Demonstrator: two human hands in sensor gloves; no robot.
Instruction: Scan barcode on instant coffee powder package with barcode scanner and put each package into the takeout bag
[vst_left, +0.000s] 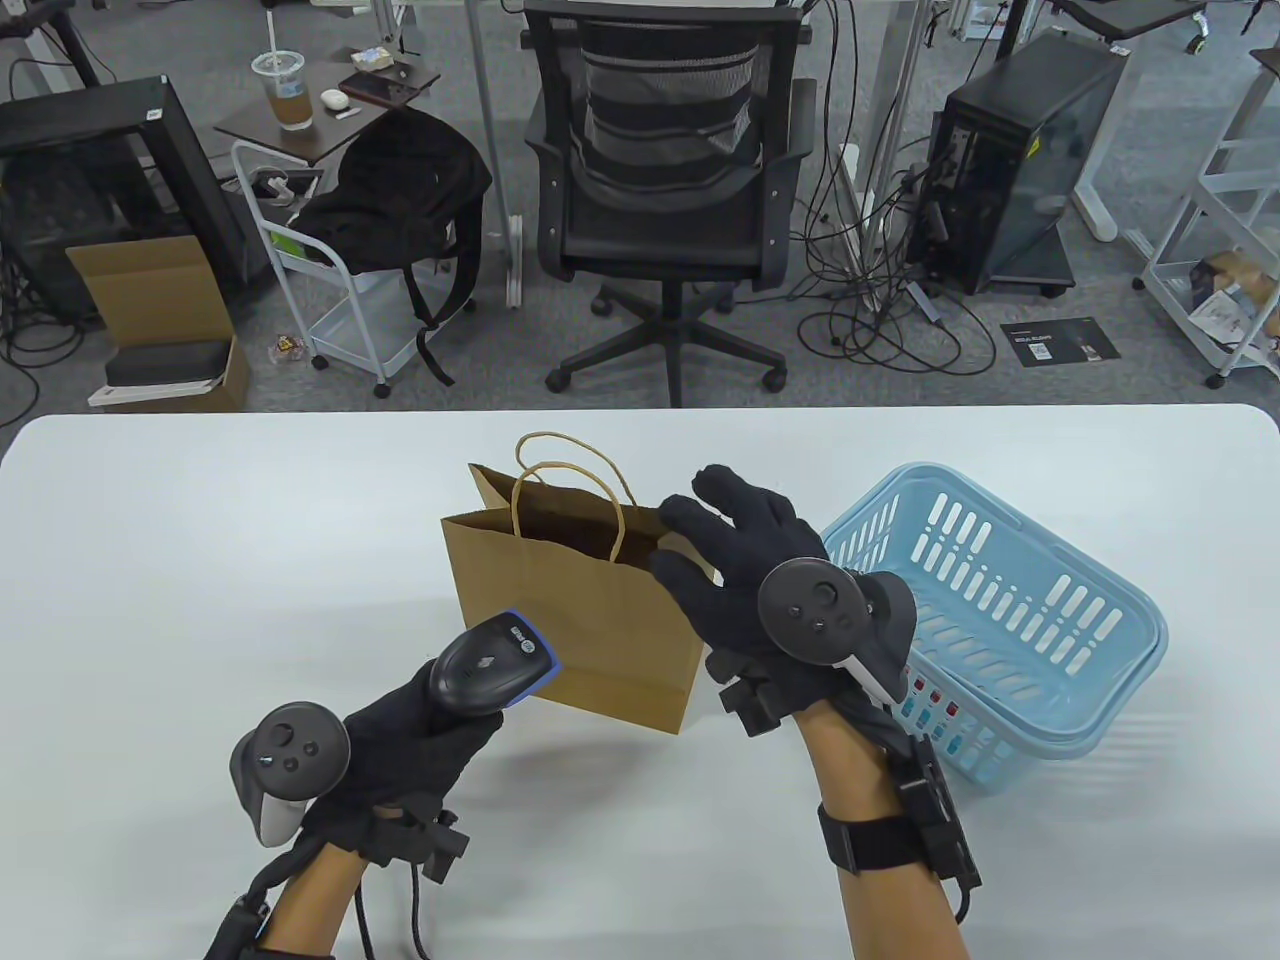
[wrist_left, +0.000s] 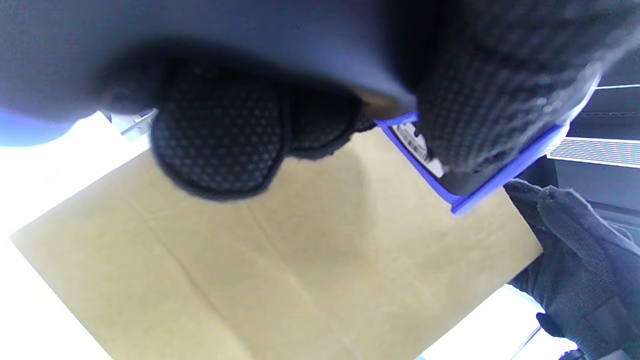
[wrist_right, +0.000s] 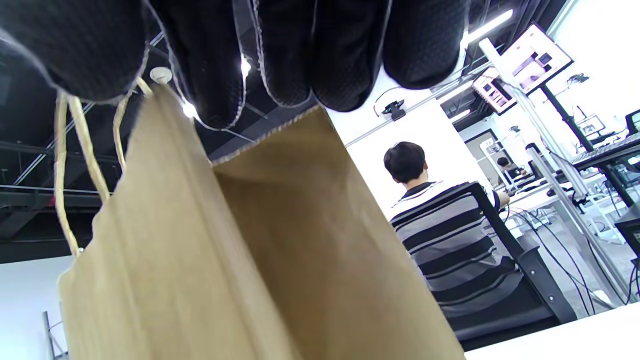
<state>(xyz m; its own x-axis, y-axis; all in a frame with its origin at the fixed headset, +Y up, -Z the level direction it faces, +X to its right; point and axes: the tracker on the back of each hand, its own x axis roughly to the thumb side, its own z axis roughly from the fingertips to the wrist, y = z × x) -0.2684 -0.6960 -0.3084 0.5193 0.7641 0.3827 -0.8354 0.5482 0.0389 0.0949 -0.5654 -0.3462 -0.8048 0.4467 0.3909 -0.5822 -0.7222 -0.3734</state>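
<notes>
A brown paper takeout bag (vst_left: 570, 610) with twine handles stands upright and open in the middle of the white table (vst_left: 200, 560). My left hand (vst_left: 420, 730) grips a black and blue barcode scanner (vst_left: 495, 665) just in front of the bag's near face. My right hand (vst_left: 735, 570) hovers with straight, spread fingers over the bag's right rim and holds nothing. From the right wrist view the bag (wrist_right: 240, 250) fills the frame below my fingers (wrist_right: 285, 55). The left wrist view shows the bag's side (wrist_left: 300, 260) and the scanner's blue edge (wrist_left: 500, 180). Several coffee packages (vst_left: 925, 705) show through the basket wall.
A light blue plastic basket (vst_left: 1030, 610) sits to the right of the bag, close behind my right wrist. An office chair (vst_left: 670, 190) stands beyond the table's far edge. A person in a striped shirt (wrist_right: 440, 235) sits in the background.
</notes>
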